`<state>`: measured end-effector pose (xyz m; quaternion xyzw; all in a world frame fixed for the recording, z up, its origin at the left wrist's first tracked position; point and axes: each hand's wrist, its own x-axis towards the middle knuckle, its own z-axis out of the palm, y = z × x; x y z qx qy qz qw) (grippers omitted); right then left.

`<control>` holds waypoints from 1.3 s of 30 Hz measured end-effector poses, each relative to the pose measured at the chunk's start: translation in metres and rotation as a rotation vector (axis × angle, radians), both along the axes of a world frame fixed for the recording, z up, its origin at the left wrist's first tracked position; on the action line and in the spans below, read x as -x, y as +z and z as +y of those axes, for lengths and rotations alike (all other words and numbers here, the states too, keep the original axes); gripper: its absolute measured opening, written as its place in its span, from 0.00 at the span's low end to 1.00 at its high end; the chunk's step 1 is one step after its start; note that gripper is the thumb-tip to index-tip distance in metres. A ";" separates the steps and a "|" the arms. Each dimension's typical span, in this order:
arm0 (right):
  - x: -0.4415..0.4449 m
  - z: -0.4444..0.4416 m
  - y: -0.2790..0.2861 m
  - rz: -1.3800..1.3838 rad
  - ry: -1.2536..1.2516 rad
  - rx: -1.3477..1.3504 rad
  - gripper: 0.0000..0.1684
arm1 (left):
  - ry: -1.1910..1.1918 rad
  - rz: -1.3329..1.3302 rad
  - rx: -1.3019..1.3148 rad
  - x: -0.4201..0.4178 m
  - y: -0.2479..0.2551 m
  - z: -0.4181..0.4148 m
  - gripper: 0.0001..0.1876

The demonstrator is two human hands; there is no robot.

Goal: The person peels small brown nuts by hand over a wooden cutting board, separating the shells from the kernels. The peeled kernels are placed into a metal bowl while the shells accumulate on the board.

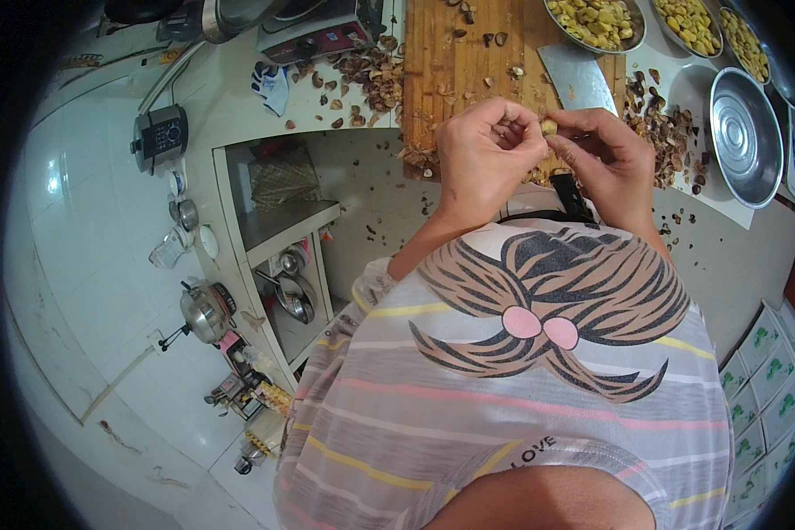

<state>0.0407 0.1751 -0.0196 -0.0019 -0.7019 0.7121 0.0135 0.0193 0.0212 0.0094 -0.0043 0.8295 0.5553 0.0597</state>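
Note:
Between the thumb and forefinger of my right hand (606, 142) is a small yellow peeled nut (549, 126), which looks like a chestnut kernel. My left hand (490, 149) has its fingers curled, and its thumb and forefinger pinch at the kernel's left side. Both hands are above the near edge of a wooden cutting board (447, 73). Just beyond my right hand lies a broad metal cleaver blade (578, 76), flat on the board; my hand hides its near end. Shell scraps dot the board.
Metal bowls of yellow kernels (596, 23) stand at the far right, beside an empty metal bowl (746, 136). Brown shells (666, 136) are heaped right of the board, and more shells (377, 83) left of it. A glove (270, 87) lies near a stove (321, 33). Open shelves (285, 232) are at left.

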 end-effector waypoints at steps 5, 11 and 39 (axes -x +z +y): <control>0.002 -0.001 -0.008 -0.297 0.041 0.494 0.17 | -0.010 -0.042 -0.072 0.002 0.000 -0.001 0.02; 0.002 0.004 -0.015 -0.343 0.095 0.545 0.17 | -0.032 -0.110 -0.167 0.000 -0.001 0.000 0.02; -0.002 -0.002 -0.012 -0.043 -0.042 0.179 0.13 | -0.150 0.392 0.272 0.005 0.007 -0.005 0.06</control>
